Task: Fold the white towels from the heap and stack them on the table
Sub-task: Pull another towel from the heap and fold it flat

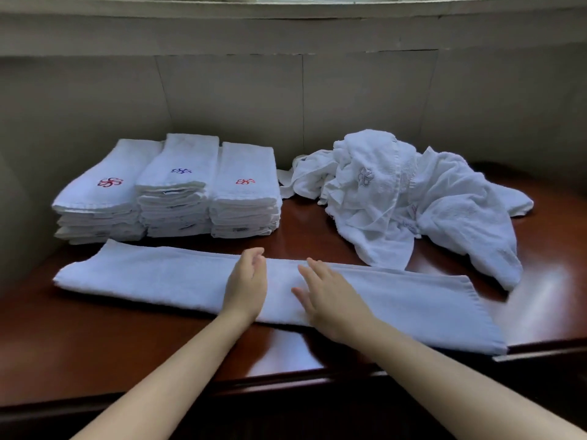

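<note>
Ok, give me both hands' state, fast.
Left hand: open, fingers relaxed, resting on the long folded towel.
Right hand: open, fingers straight, flat on the same towel.

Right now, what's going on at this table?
A person is folding white towels. Both hands, left hand and right hand, lie open on a long folded towel spread along the front of the table. Three stacks of folded towels stand at the back left; an unfolded heap lies at the back right.
</note>
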The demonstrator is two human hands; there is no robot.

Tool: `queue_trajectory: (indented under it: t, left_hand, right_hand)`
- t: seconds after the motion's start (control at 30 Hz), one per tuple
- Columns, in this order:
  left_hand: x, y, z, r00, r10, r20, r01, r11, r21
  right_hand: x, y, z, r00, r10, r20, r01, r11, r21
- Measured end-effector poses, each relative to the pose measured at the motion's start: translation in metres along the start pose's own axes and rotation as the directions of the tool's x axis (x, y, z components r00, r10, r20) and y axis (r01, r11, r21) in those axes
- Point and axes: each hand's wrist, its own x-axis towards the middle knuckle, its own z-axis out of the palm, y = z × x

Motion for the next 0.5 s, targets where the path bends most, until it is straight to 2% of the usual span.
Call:
queue_trajectory:
  t: [0.03,0.07,0.1,0.13,0.2,0.27,0.4,0.5]
  left_hand:
    - [0.007,-0.001,-0.009,0.998,-0.041,-0.04,0.037,0.996,-0.079]
    - [0.015,-0.004,-0.021,0.997,-0.046,-0.056,0.043,0.997,-0.059]
    - [0.022,-0.011,-0.034,0.998,-0.021,-0.057,0.023,0.999,0.037]
    - [0.029,-0.021,-0.049,1.0,0.009,-0.03,-0.003,0.979,0.203]
    - [0.041,-0.047,-0.078,0.996,-0.051,0.069,0.002,0.816,0.579]
    - [0.048,-0.072,-0.105,0.976,-0.2,0.082,0.075,0.673,0.736]
    - [0.058,-0.102,-0.154,0.929,-0.365,-0.066,0.287,0.596,0.75]
    - [0.059,-0.124,-0.19,0.888,-0.435,-0.151,0.407,0.589,0.698]
  right_hand:
    - [0.004,-0.013,0.008,0.999,-0.01,0.043,0.007,0.998,0.059]
    - [0.008,-0.023,0.014,0.997,-0.013,0.08,0.008,0.998,0.066]
    - [0.011,-0.028,0.018,0.995,-0.02,0.099,0.018,1.0,0.024]
    - [0.015,-0.029,0.02,0.993,-0.025,0.117,0.029,0.999,-0.031]
    - [0.024,-0.029,0.016,0.983,-0.016,0.184,0.027,0.998,-0.06]
    - [0.034,-0.029,0.01,0.966,-0.009,0.259,0.018,0.999,-0.03]
    - [0.05,-0.041,0.014,0.977,0.015,0.212,-0.008,0.999,-0.031]
    - [0.061,-0.059,0.024,0.979,-0.086,0.187,0.084,0.996,0.015]
